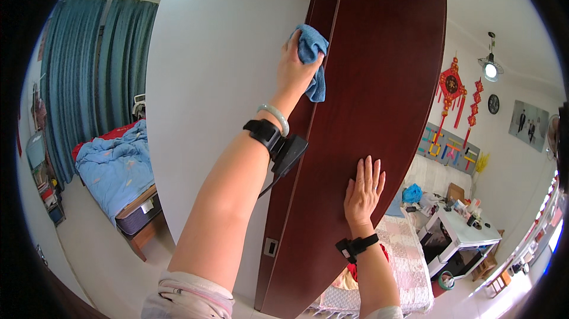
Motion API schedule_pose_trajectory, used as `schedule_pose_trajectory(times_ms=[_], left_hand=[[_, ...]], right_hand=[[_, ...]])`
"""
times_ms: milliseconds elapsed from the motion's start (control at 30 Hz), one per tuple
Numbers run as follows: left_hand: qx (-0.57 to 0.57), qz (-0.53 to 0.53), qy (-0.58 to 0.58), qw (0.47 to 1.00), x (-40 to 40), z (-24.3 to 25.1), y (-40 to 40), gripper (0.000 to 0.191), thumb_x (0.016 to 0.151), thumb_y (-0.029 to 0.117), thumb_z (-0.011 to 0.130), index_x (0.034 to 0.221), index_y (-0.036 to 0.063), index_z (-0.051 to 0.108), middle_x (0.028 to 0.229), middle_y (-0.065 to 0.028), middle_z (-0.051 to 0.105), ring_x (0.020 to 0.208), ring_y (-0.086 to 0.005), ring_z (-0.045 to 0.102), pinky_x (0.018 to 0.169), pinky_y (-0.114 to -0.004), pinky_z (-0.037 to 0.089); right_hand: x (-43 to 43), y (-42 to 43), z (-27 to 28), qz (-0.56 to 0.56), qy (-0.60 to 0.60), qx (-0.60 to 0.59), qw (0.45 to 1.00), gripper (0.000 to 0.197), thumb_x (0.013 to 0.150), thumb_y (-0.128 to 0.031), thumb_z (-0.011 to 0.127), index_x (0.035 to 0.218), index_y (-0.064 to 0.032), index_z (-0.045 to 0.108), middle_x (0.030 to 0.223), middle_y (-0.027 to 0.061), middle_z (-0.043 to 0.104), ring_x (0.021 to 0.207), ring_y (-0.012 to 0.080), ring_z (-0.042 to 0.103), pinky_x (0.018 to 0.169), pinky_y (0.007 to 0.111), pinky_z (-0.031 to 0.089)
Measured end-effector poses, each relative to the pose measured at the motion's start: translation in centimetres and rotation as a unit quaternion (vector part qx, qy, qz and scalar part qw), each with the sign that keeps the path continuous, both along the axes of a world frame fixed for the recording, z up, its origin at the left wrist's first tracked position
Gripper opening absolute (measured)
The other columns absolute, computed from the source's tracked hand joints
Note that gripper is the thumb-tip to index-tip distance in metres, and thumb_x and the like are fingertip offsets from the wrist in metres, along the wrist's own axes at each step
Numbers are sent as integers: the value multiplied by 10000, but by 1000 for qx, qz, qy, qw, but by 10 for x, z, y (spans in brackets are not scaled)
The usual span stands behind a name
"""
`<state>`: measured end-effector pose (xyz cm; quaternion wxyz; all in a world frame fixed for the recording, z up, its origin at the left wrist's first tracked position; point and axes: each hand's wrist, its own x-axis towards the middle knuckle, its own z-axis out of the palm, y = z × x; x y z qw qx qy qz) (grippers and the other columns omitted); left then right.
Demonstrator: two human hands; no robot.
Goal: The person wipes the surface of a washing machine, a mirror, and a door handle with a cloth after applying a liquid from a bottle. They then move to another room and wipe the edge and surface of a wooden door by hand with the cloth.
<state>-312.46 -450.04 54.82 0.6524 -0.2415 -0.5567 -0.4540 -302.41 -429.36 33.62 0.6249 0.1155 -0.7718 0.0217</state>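
Observation:
My left hand [298, 65] grips a crumpled blue cloth [312, 45] against the left edge of a dark red-brown wooden door frame [369, 74], high up where it meets a white wall [222, 52]. Part of the cloth hangs below my fingers. Lower and to the right, my right hand [365, 194] rests flat on the broad face of the frame, fingers pointing up and slightly apart, holding nothing. A metal strike plate [270, 247] is set low in the frame's narrow strip. Black straps with small devices circle both wrists; a pale bangle [274, 117] is on the left one.
Left of the wall stands a bed [120, 172] with a blue quilt, before teal curtains [98, 74]. To the right are a sofa with a patchwork cover [402, 259], a cluttered white table [475, 232], a waste bin [442, 283] and a small wooden stool [500, 281].

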Motion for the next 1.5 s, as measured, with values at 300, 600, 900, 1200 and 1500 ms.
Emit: schedule_pose_trajectory(times_ms=[300,600,900,1200,1500], left_hand=[[4,-189,-45,981,11,-85,-5,549,784,269,709,1204,11,468,1043,-108,586,973,-215,571,872,-347,457],[-13,-218,-165,962,8,-177,-16,465,805,330,695,1115,41,502,972,-71,596,859,-197,582,787,-343,482],[-45,-138,-193,970,4,-266,-17,519,825,287,674,1177,-24,453,1073,-168,553,945,-297,562,825,-400,463],[-176,159,-167,957,62,-253,8,600,861,145,560,1385,12,298,1434,-313,150,1316,-465,211,1050,-552,239],[-135,181,-30,974,48,-129,14,459,882,243,549,1319,139,460,1440,-171,276,1312,-398,287,1049,-545,242]], right_hand=[[-5,-1,-2,-19,8,-4,1000,508,844,-84,542,1337,-38,426,1430,105,369,1353,297,289,1114,453,181],[-6,-2,-4,-33,15,-2,999,497,862,-98,522,1344,-47,414,1440,97,355,1363,290,269,1117,455,172],[-6,-3,-3,-29,21,-8,999,495,850,-81,532,1332,-43,425,1427,103,375,1358,288,281,1116,451,176],[-7,-2,-2,-31,21,-5,999,497,860,-87,527,1345,-63,422,1435,86,368,1359,262,286,1118,434,187],[-3,-1,-2,-21,18,-8,1000,484,860,-83,515,1336,-60,436,1419,94,390,1348,273,307,1113,433,192]])
